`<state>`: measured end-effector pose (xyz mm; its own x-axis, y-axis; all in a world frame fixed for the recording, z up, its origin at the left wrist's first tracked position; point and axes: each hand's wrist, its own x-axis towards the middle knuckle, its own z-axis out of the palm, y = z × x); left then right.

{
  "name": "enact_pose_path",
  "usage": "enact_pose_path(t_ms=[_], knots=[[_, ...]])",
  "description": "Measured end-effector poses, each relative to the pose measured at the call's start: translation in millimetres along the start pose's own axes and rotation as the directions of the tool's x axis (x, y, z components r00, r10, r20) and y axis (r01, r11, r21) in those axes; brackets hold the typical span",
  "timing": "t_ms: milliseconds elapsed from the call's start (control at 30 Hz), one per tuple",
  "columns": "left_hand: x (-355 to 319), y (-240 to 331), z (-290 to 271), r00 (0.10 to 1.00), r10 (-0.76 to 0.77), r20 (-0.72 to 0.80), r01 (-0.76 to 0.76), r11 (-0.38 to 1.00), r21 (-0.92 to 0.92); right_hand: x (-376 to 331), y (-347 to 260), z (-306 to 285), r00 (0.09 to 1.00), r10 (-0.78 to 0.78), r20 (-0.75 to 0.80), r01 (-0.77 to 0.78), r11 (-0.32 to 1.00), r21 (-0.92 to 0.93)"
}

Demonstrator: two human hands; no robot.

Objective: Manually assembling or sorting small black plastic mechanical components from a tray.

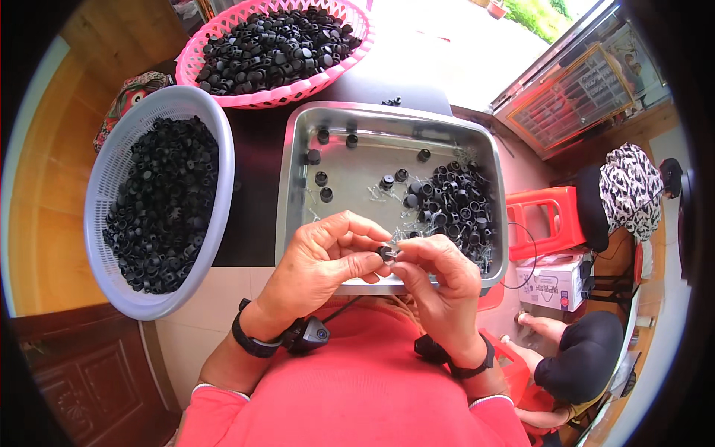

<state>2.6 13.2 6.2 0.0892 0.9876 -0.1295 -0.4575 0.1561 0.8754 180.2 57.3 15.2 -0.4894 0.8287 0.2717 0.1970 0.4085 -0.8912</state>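
My left hand (328, 249) is closed in a pinch around a small black cylindrical plastic part (385, 252) over the near edge of the metal tray (292, 201). Against it, the fingers of my right hand (439, 272) pinch a thin, pale, clear-looking small piece (395, 244); its exact shape is partly hidden by the fingertips. Inside the tray, a heap of black cylindrical parts (454, 197) mixed with small pale pins lies at the right. Several single black caps (321, 179) stand apart on the left, and a few loose pale pins (377, 195) lie near the middle.
A lavender oval basket (95, 201) full of black parts stands at the left. Behind it is a pink basket (357, 56), also full. A red plastic stool (547, 216) and a white carton (555, 281) are at the right, where another person (588, 357) sits low.
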Motion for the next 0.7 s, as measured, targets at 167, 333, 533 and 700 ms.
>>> enact_pose_path(t_ms=[167, 333, 533, 700], knots=[[-2, -2, 6, 0.999, 0.044, 0.006, -0.045, 0.999, 0.024, -2, 4, 5, 0.997, 0.031, -0.07, -0.019, 0.985, 0.17], [3, -9, 8, 0.943, 0.33, 0.048, -0.324, 0.872, 0.366, -10, -3, -1, 0.973, 0.23, -0.028, -0.196, 0.881, 0.43], [8, -8, 26, 0.951, 0.309, 0.028, -0.288, 0.843, 0.455, -17, 2, -15, 0.925, 0.369, 0.096, -0.325, 0.632, 0.704], [19, -3, 40, 0.974, 0.214, 0.069, -0.224, 0.886, 0.407, -25, 15, -29, 0.961, 0.275, 0.036, -0.212, 0.648, 0.732]])
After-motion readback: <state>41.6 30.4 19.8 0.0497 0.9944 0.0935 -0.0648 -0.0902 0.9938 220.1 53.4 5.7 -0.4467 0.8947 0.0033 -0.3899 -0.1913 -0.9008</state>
